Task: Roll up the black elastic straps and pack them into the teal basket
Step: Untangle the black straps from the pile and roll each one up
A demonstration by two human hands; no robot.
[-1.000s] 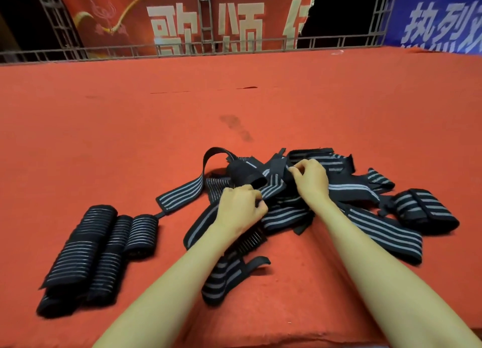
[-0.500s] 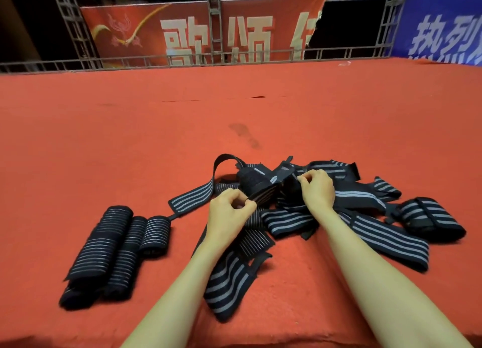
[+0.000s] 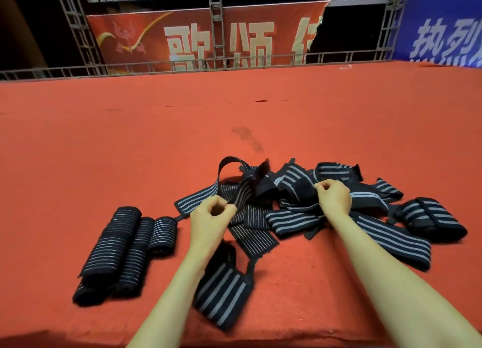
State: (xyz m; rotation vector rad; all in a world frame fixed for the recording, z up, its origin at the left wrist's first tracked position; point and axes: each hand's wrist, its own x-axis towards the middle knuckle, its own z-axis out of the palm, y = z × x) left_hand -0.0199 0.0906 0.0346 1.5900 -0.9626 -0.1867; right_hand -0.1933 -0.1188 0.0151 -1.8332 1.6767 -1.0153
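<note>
Left hand point(image 3: 211, 217) and right hand point(image 3: 335, 199) each pinch straps point(image 3: 289, 218) piled between them.

Three rolled straps point(image 3: 112, 246) lie side by side on one red bench point(image 3: 130, 144). The loose straps point(image 3: 294, 217) form one tangled heap, too overlapped to count. Two hands show, the left hand point(image 3: 211, 217) and the right hand point(image 3: 335, 197). Two banners hang behind: one red banner point(image 3: 203, 37) and one blue banner point(image 3: 443, 29).

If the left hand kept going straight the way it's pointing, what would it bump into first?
The left hand points away from the person, slightly right. It pinches a thin-striped strap, so it would probably push straight into the tangled pile of straps just beyond, though depth is hard to judge.
</note>
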